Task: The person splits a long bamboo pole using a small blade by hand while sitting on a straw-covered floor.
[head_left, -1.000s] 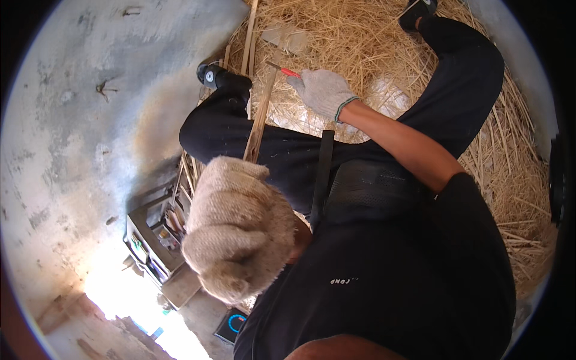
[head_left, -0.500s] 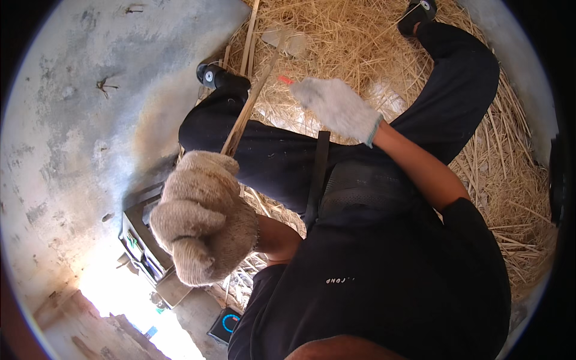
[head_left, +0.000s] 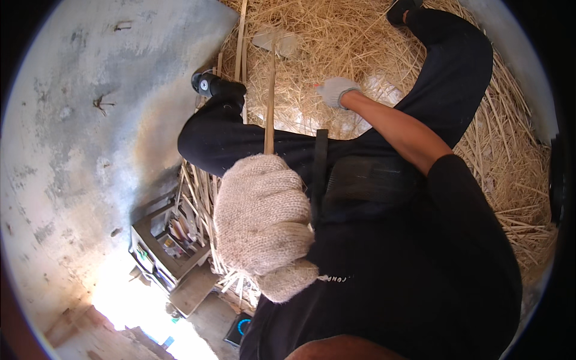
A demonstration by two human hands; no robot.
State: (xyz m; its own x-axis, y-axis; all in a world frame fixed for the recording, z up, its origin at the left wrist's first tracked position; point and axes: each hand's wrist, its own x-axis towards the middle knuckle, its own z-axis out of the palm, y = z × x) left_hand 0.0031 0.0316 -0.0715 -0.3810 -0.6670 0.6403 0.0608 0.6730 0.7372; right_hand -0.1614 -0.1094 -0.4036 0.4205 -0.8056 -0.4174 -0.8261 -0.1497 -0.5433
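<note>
The left hand [head_left: 262,225], in a thick knitted glove, is clenching the near end of a long thin stick [head_left: 269,102]. The stick is running up and away from the fist, over the person's dark trouser leg and out across the heap of straw [head_left: 360,42]. The right hand [head_left: 336,91], also gloved, is reaching out over the straw, well apart from the stick. It seems to be loosely open, with nothing in it, but it is small and seen from behind, so I cannot tell for sure.

The stick looks like a dry split cane: light, fairly stiff along its length, yet likely to bend or snap if it is levered hard, and its edges are probably splintery, which the gloves are guarding against. A grip near one end, as now, is giving reach but little control of the far tip; a second hold nearer the middle would steady it.

The glove is hiding how much of the stick sits inside the fist. The far end is merging with other canes [head_left: 241,36] and the straw, so its true length is hard to make out. More canes [head_left: 201,198] by the crate [head_left: 165,246] are partly hidden by the fist.
</note>
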